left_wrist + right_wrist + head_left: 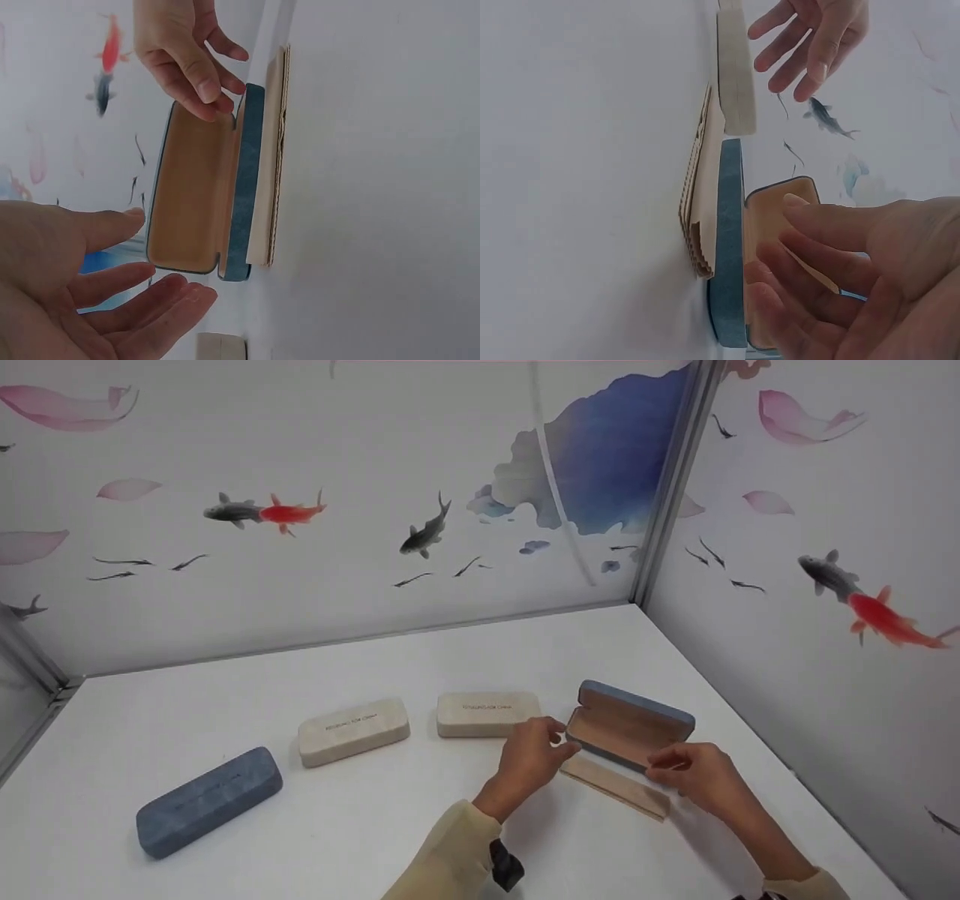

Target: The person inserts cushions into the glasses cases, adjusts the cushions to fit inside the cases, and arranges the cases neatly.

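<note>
A blue glasses case (616, 735) with a tan lining lies with its lid raised at the right of the table; nothing shows inside it. Just in front of it lies a flat folded strip of cardboard (615, 789), its corrugated edge seen in the right wrist view. My left hand (529, 754) hovers by the case's left end, fingers loosely bent and holding nothing. At the right front corner is my right hand (701, 772), its relaxed fingers overlapping the case's front rim in the head view. Both palms face inward, with the case between them.
Two closed cream glasses cases, one (487, 714) just behind my left hand and one (354, 733) farther left, stand on the white table (337, 840). A closed blue case (210, 802) lies at the far left. Printed wall panels (360, 450) border the back and right.
</note>
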`<state>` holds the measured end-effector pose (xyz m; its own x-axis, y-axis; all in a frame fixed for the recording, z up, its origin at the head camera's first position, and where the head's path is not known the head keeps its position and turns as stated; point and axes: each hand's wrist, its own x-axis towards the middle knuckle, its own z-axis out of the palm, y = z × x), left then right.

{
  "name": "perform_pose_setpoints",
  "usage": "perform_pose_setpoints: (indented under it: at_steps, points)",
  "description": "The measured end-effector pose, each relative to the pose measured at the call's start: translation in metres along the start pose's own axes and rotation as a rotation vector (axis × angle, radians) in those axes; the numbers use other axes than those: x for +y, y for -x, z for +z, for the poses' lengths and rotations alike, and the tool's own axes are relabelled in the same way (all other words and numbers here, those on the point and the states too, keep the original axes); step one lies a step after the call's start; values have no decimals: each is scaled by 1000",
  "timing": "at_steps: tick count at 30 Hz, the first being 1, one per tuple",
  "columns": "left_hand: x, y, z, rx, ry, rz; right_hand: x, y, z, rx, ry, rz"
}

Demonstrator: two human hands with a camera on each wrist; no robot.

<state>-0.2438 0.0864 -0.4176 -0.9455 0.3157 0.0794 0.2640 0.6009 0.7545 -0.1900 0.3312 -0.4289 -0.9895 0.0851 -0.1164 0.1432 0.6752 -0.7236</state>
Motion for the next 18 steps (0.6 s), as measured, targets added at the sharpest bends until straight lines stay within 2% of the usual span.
perform_pose_setpoints:
  at_steps: [8,13,18]
  points:
    - [-5,-9,11,-7,28,-76,4,1,-2,-63,39,55]
    - [-9,-10,20,-27,5,-107,1,2,0,-46,106,63]
    - [-12,-12,28,6,-56,-107,0,3,3,-59,128,81]
